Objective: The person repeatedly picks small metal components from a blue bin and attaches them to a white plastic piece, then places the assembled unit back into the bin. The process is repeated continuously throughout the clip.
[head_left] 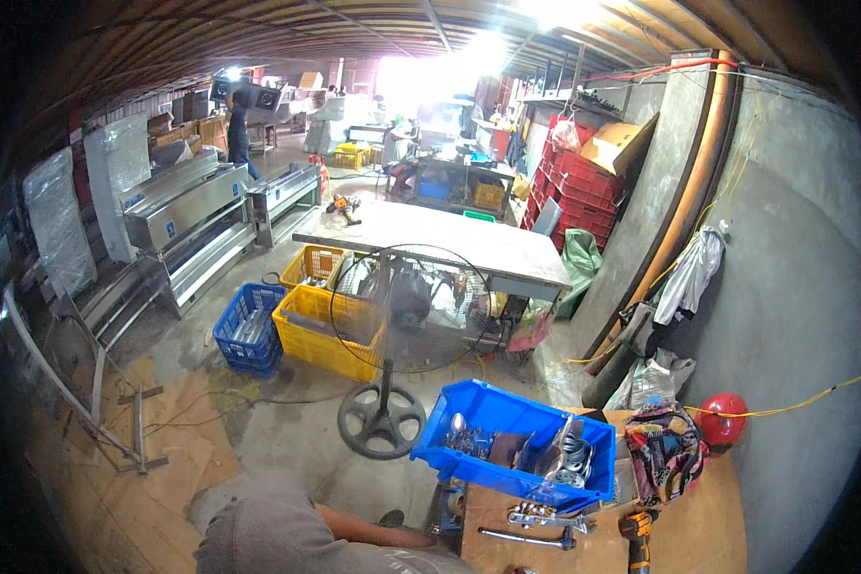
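Neither my left hand nor my right hand shows. Grey cloth (268,531) fills the lower edge, and a bare stretch of arm (368,528) comes out of it toward the right; its end is hidden. Just right of it, a wooden worktable (698,536) carries a blue bin (517,478) with shiny metal parts inside. In front of the bin lie an adjustable wrench (550,518) and a ratchet wrench (526,539). A yellow-and-black cordless drill (637,540) rests beside them, and a patterned cloth bag (662,450) sits behind it.
A pedestal fan (383,411) stands ahead, its cable crossing the floor. Yellow crates (330,335) and a blue crate (249,330) sit left of it. Behind are a white-topped table (450,239), steel frames (187,206) and people. A red helmet (722,421) is by the right wall.
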Motion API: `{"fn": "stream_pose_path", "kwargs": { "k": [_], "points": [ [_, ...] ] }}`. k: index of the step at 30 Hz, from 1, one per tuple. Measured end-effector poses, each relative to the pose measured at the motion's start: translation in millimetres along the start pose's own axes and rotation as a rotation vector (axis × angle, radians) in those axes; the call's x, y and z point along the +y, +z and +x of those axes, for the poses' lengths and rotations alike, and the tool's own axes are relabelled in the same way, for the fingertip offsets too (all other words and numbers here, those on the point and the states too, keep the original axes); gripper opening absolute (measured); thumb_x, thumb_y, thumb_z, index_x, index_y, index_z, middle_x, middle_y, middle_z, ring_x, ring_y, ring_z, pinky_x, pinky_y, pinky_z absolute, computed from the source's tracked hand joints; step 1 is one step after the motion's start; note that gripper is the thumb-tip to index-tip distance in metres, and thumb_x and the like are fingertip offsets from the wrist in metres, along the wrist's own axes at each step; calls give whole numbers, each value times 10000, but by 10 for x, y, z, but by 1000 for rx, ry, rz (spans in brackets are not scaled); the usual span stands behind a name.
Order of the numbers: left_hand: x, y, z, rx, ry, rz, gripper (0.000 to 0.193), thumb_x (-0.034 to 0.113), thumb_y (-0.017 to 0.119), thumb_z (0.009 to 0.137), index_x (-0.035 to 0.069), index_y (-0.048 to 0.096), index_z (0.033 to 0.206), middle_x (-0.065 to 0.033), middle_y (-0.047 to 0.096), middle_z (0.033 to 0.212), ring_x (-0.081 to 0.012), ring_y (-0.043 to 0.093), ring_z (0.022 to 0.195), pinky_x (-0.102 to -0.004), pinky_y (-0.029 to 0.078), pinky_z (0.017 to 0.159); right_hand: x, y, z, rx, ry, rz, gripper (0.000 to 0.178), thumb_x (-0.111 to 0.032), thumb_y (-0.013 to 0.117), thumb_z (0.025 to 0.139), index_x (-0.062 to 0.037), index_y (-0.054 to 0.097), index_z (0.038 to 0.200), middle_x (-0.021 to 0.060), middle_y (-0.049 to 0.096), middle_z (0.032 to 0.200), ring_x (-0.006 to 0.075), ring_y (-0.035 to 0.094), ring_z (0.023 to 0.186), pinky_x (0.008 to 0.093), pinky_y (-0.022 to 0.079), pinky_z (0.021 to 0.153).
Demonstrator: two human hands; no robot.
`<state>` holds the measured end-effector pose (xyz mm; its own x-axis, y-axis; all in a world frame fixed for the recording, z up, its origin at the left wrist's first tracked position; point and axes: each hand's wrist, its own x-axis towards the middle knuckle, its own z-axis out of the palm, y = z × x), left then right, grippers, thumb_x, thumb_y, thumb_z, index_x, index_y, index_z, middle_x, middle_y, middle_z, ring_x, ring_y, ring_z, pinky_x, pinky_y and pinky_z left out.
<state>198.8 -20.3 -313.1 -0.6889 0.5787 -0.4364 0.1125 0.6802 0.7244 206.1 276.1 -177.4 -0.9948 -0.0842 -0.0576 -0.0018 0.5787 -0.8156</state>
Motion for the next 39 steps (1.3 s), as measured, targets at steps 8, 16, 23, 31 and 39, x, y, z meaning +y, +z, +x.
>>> {"fn": "stream_pose_path", "kwargs": {
  "k": [8,16,23,31,39],
  "points": [
    [294,-431,-336,2,122,-131,426,369,516,939,43,628,1187,-188,633,1226,-320,635,1059,-435,494,895,196,116,-73,145,32,-13,469,-471,443,1009,-50,644,965,146,621,833,303,575,785,455,454,727],
    [1190,-694,-383,123,304,-744,427,374,519,938,45,629,1186,-189,635,1218,-322,634,1058,-437,491,897,565,297,121,152,248,-430,465,-460,419,1014,-57,647,1064,198,638,863,405,592,809,520,452,717],
    [697,-643,-469,156,1,-309,428,379,521,938,47,629,1185,-189,636,1211,-324,633,1058,-438,488,900,1229,546,113,341,-239,-628,408,-389,420,1022,-96,634,1208,185,663,917,342,624,832,440,499,706],
    [513,-721,-574,158,-132,-231,429,384,524,938,49,630,1184,-189,638,1203,-326,631,1057,-440,486,902,674,443,177,294,-154,-478,375,-358,449,1001,-89,642,1178,184,658,913,344,624,829,439,500,706],
    [569,-889,-567,190,-154,-221,430,389,527,938,51,630,1182,-189,640,1195,-329,630,1056,-442,483,905,404,341,215,255,-114,-443,342,-326,479,980,-82,651,1148,184,653,909,346,624,827,439,501,705]
  ]
}}
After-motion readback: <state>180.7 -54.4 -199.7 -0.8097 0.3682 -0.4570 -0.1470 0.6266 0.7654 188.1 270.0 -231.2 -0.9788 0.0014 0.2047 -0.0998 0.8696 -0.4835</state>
